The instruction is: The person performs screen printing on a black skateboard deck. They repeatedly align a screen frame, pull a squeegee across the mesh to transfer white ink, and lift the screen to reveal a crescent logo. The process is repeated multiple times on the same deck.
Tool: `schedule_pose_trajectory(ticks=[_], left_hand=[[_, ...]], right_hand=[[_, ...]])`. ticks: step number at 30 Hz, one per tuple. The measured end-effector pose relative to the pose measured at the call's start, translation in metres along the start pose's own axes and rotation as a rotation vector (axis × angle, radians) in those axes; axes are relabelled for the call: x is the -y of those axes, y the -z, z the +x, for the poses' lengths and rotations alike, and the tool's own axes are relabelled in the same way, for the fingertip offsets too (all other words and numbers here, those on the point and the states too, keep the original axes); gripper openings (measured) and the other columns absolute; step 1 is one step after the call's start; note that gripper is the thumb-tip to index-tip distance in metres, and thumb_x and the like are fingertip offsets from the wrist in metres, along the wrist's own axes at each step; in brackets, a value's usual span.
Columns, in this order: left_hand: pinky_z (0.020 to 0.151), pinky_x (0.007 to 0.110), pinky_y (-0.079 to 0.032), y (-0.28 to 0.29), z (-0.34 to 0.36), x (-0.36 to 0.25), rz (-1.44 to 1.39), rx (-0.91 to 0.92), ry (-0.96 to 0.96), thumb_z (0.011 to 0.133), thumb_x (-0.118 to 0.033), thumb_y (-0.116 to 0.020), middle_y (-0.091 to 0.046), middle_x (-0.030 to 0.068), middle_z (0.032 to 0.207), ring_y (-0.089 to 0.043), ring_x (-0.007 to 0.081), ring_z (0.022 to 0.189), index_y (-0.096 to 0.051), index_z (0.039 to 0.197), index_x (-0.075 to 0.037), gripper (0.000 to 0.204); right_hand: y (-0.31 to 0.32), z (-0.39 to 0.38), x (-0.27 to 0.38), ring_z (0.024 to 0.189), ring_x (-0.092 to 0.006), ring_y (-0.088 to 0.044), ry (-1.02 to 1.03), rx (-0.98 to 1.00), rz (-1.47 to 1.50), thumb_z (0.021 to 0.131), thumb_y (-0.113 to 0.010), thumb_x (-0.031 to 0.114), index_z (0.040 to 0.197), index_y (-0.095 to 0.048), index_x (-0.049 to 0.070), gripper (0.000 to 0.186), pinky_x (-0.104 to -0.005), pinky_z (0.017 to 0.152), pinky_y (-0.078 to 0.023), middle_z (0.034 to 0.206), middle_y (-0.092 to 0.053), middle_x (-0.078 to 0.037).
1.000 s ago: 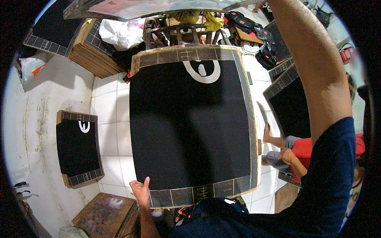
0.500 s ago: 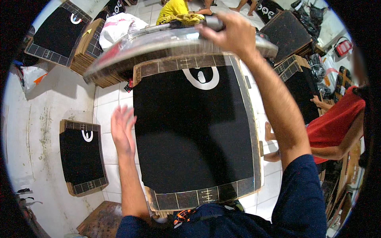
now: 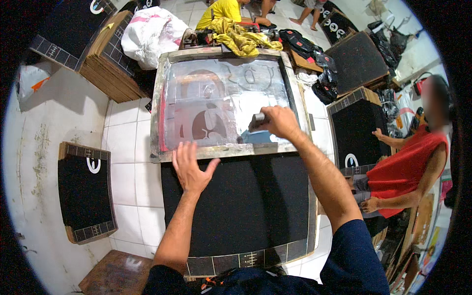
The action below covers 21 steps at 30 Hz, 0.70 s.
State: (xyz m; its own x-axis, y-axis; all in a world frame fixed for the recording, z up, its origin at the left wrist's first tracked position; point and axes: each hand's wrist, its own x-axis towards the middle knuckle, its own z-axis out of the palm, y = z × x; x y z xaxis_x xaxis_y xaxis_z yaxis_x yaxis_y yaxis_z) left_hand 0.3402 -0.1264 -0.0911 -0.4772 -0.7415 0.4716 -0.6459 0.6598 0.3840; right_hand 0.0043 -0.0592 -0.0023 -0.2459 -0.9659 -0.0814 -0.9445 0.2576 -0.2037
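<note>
A wooden-framed printing screen (image 3: 223, 101) lies flat over the far half of a large black cloth-covered board (image 3: 236, 206) in front of me. My left hand (image 3: 189, 167) is spread open, palm down, on the frame's near edge and the black cloth. My right hand (image 3: 278, 122) grips the handle of a squeegee (image 3: 256, 120) resting on the mesh at the frame's near right, beside a patch of blue ink (image 3: 258, 136). A dark logo shape shows through the mesh.
A smaller black board with a white logo (image 3: 86, 191) lies on the tiled floor at left. Stacked boards (image 3: 105, 59) and a white sack (image 3: 150, 32) sit behind. At right a person in red (image 3: 403, 172) sits by more black boards (image 3: 356, 130); another person in yellow (image 3: 221, 10) is at the back.
The screen came down from overhead and now lies flat on the board, covering the white logo. My left hand moved onto the frame's near edge; my right hand now holds the squeegee.
</note>
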Motion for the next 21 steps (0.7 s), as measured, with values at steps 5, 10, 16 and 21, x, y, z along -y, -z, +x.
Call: schedule_pose_trajectory(ticks=[5,10,16,21], left_hand=[[0.123,0.060,-0.021,-0.005,0.006,-0.001,0.111,0.082,-0.074,0.077,-0.054,-0.083,-0.046,0.0184,0.147,-0.035,0.0384,0.147,-0.047,0.145,-0.005,0.091],[0.124,0.061,-0.019,-0.003,0.004,-0.003,0.145,0.167,-0.025,0.075,-0.048,-0.085,-0.045,0.0180,0.148,-0.033,0.0386,0.148,-0.045,0.146,-0.006,0.092],[0.124,0.062,-0.018,-0.005,0.004,-0.003,0.113,0.169,-0.014,0.076,-0.044,-0.085,-0.044,0.0181,0.150,-0.030,0.0384,0.150,-0.044,0.148,-0.006,0.091],[0.124,0.062,-0.018,-0.004,0.005,-0.003,0.128,0.188,-0.009,0.076,-0.046,-0.084,-0.044,0.0183,0.150,-0.030,0.0383,0.150,-0.044,0.148,-0.006,0.091]], right_hand=[[0.003,0.080,-0.018,0.106,-0.0312,-0.066,-0.093,-0.295,-0.177,0.078,-0.078,0.014,0.109,-0.066,0.017,0.034,-0.0504,0.085,-0.048,0.104,-0.073,-0.005],[-0.010,0.101,-0.023,0.101,-0.0335,-0.066,-0.021,-0.376,-0.122,0.080,-0.083,0.025,0.108,-0.066,0.011,0.036,-0.0486,0.082,-0.048,0.103,-0.072,-0.009],[-0.019,-0.011,0.011,0.093,-0.0265,-0.063,0.011,-0.245,-0.180,0.078,-0.084,0.025,0.096,-0.063,0.013,0.030,-0.0417,0.076,-0.044,0.091,-0.067,-0.004],[0.001,0.042,-0.011,0.094,-0.0366,-0.069,0.015,-0.159,-0.039,0.080,-0.084,0.029,0.098,-0.065,0.009,0.032,-0.0497,0.079,-0.053,0.094,-0.071,-0.012]])
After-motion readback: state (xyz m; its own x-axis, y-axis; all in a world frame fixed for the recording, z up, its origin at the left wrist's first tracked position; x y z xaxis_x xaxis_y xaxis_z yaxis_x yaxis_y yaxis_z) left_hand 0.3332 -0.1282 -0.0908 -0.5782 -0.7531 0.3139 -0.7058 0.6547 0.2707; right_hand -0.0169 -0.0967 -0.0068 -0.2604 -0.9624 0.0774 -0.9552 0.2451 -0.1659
